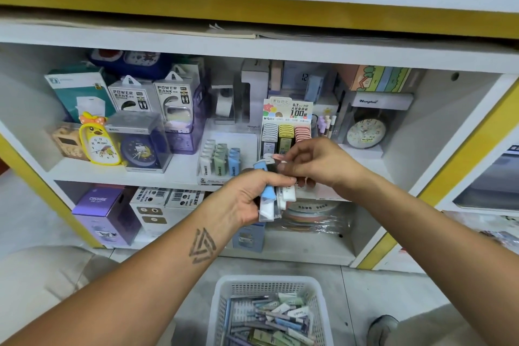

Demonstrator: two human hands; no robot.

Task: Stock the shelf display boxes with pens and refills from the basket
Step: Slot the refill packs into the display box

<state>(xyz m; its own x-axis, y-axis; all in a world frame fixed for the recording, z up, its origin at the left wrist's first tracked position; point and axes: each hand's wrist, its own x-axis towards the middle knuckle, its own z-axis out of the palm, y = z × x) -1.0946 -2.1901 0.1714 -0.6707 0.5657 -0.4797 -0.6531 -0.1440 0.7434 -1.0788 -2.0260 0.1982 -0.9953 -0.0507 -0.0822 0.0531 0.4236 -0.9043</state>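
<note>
Fingertips [283, 159] of our right hand [314, 161] pinch a single pink refill case [276, 157], drawing it off the top of the bundle so that one piece at a time can go to its slot. Our left hand [247, 195] is curled tight around that bundle of refill cases [269, 199], blue and white ones fanned upright in the fist, held just in front of the shelf so the right hand has only a short way to travel. Just beyond the hands, on the middle shelf [179, 171], stands the lead-refill display box [286, 132], its grey, yellow and pink columns sorted by colour; we judge the pink case belongs in the right-hand column, the one nearest our right hand. To its left sits a second display box [222, 160] with white, green and blue cases in rows, the likely home for the blue and white ones we are holding. Near us on the floor, between our forearms, the white basket [222, 298] holds many more pens and refills [278, 320], so the stocking looks far from done. Alarm clocks and power-bank packs fill the far left of the shelf.
</note>
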